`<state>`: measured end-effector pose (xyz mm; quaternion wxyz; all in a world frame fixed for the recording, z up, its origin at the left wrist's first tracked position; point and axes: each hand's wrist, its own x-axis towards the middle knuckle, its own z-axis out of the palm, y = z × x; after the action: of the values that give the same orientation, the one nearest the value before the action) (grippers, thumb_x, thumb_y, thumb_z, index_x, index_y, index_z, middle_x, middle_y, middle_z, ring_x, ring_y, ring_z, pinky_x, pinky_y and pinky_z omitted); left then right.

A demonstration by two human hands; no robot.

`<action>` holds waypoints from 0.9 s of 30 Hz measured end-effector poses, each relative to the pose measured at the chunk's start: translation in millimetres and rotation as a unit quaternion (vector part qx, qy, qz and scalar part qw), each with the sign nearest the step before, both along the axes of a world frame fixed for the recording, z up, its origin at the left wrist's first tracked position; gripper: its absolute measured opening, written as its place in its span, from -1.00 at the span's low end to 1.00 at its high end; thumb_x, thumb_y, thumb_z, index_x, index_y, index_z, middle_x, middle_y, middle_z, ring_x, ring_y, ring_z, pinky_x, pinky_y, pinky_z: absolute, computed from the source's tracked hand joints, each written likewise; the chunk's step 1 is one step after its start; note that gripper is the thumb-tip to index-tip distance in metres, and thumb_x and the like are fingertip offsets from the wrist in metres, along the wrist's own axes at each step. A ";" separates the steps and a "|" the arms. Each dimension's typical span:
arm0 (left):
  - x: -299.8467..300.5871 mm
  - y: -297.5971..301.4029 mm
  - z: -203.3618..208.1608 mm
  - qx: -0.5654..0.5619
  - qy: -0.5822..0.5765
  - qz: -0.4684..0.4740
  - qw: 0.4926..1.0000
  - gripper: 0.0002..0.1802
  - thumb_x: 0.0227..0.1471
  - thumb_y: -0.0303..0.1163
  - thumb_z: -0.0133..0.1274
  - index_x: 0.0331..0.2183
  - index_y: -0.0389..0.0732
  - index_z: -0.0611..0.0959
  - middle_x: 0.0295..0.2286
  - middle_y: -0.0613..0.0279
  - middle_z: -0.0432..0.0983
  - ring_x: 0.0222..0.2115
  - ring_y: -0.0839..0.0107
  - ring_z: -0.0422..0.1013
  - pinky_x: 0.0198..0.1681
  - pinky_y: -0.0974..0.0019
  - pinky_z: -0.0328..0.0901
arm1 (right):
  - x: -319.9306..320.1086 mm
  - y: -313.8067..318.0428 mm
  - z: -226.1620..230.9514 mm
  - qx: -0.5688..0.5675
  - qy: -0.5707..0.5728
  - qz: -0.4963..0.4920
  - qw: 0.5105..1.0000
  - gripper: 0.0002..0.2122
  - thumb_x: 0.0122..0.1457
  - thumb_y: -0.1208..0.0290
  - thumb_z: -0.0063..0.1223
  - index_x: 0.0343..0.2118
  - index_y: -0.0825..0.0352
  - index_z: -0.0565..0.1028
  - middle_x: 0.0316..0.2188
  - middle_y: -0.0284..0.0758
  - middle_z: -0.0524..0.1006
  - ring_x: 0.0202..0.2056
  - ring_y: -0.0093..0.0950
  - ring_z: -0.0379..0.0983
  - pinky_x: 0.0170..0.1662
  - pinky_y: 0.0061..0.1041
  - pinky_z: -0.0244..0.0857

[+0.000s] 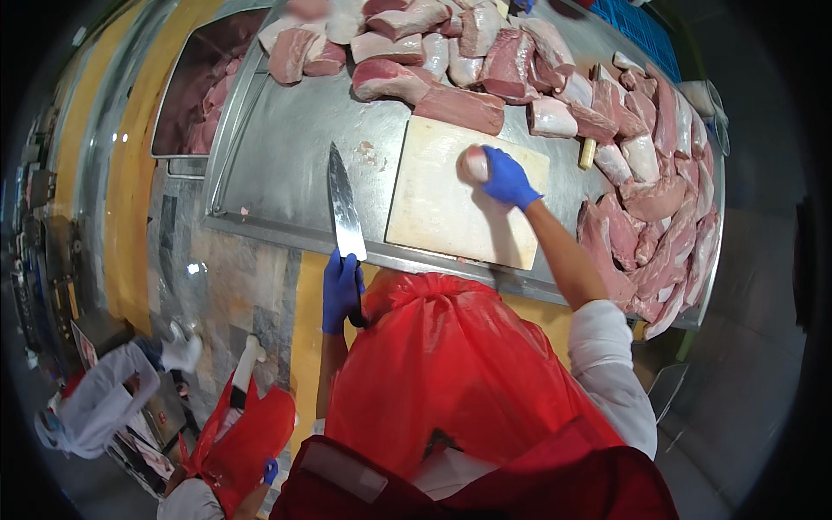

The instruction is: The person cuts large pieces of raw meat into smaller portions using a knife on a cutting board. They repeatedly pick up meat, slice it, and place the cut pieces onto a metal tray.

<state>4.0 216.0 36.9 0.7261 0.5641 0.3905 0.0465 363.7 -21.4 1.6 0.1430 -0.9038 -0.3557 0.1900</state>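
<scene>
Bearing board (pixel 433 191) and meat (pixel 459 110), metal table (pixel 295 147) stands beside tiled floor (pixel 243 282); tub (pixel 188 74) contains cuts (pixel 217 106). Left grip (pixel 341 290) clasps knife (pixel 344 204); right grip (pixel 509 178) clasps chunk (pixel 476 163).

Mottled grey floor (pixel 251 286) with yellow bands (pixel 127 217)

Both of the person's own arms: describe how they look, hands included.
The left hand and right hand wear blue gloves. A white sleeve covers the right upper arm, leaving the forearm bare; any left sleeve is mostly hidden.
</scene>
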 end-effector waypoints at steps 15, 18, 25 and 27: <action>-2.4 32.2 -13.4 0.015 0.026 -0.084 0.996 -0.73 0.31 -0.33 -0.07 -0.01 -0.19 0.43 -0.58 0.39 0.31 -0.65 0.64 0.24 -0.61 0.45 0.26 | -78.6 -39.5 0.0 0.171 0.112 0.085 0.975 -0.35 -0.01 0.59 0.11 0.25 0.11 0.37 0.26 -0.12 0.32 0.33 -0.17 0.15 0.40 -0.08 -0.14; 34.5 25.9 12.0 0.008 -0.020 -0.174 0.985 -0.43 0.29 -0.33 -0.06 0.28 -0.08 0.25 -0.62 0.35 0.34 -0.66 0.58 0.27 -0.60 0.38 0.29 | -81.1 -31.1 -21.3 0.266 0.059 -0.207 0.940 -0.38 0.07 0.38 0.24 0.22 0.40 0.33 0.25 -0.02 0.31 0.28 -0.11 0.21 0.32 -0.23 0.08; 156.4 12.7 -23.3 0.087 -0.010 -0.388 0.917 -0.34 0.29 -0.26 -0.07 0.36 0.25 0.17 -0.50 0.20 0.48 -0.62 0.50 0.32 -0.52 0.35 0.37 | -77.6 0.2 -87.3 0.151 -0.174 -0.269 0.935 -0.30 0.30 0.14 -0.04 0.32 0.55 0.07 0.33 0.22 0.05 0.36 0.12 -0.08 0.40 -0.09 -0.20; 177.0 13.6 -35.4 0.110 -0.006 -0.412 0.904 -0.36 0.31 -0.25 -0.09 0.34 0.33 0.19 -0.49 0.20 0.51 -0.64 0.54 0.26 -0.56 0.40 0.35 | -81.5 6.0 -82.7 0.135 -0.193 -0.250 0.939 -0.32 0.31 0.17 -0.07 0.33 0.55 0.05 0.34 0.22 0.02 0.37 0.13 -0.10 0.41 -0.08 -0.22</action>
<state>181.0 229.5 1.5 0.6161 0.7507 0.1111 -0.2111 282.2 -15.4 -81.1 0.2348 -0.9553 -0.1613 -0.0793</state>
